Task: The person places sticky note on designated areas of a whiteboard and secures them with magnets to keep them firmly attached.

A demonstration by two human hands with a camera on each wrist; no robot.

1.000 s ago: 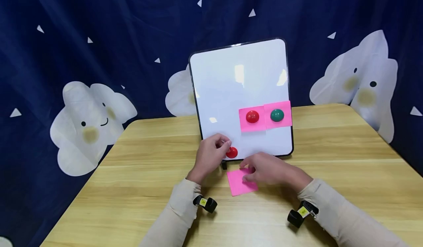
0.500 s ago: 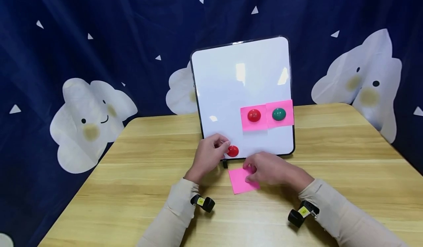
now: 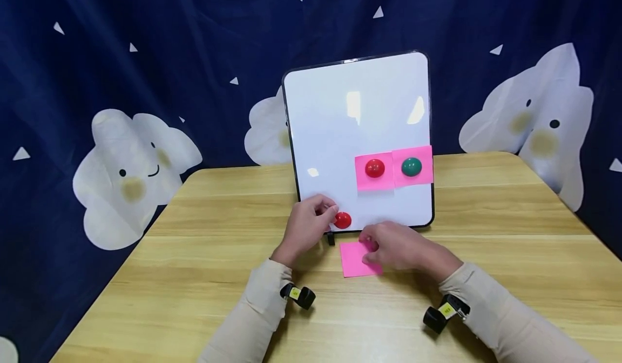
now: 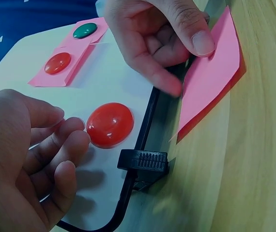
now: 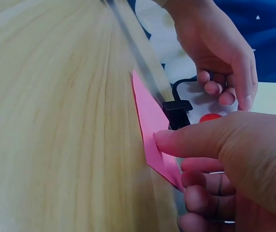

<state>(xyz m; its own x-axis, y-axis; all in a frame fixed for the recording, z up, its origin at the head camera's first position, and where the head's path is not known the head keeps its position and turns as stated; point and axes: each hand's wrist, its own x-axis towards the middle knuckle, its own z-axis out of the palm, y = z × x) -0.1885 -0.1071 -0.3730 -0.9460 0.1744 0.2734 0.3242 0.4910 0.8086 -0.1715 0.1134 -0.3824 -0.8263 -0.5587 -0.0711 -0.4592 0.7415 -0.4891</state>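
Note:
A white magnetic board [image 3: 340,120] stands upright on the wooden table [image 3: 194,255]. A loose red magnet [image 3: 342,220] sits on its lower left corner. My left hand [image 3: 326,212] is beside it with loosely curled fingers, fingertips [image 4: 77,140] just touching the edge of the red magnet [image 4: 110,124]. In front of the board, my right hand [image 3: 371,249] pinches a pink sticky note [image 3: 353,263] between thumb and fingers, and the note [image 4: 210,82] tilts up off the table. Two more pink notes hang on the board under a red magnet [image 3: 374,168] and a green magnet [image 3: 411,167].
A black clip foot [image 4: 143,162] holds the board's bottom edge just left of the note. A dark blue curtain with white cloud figures [image 3: 131,174] hangs behind the table. Bare wood stretches to the left and right of the board.
My right hand has drawn the pink note a little closer to the board and tilted it up. My left hand has stayed by the red magnet.

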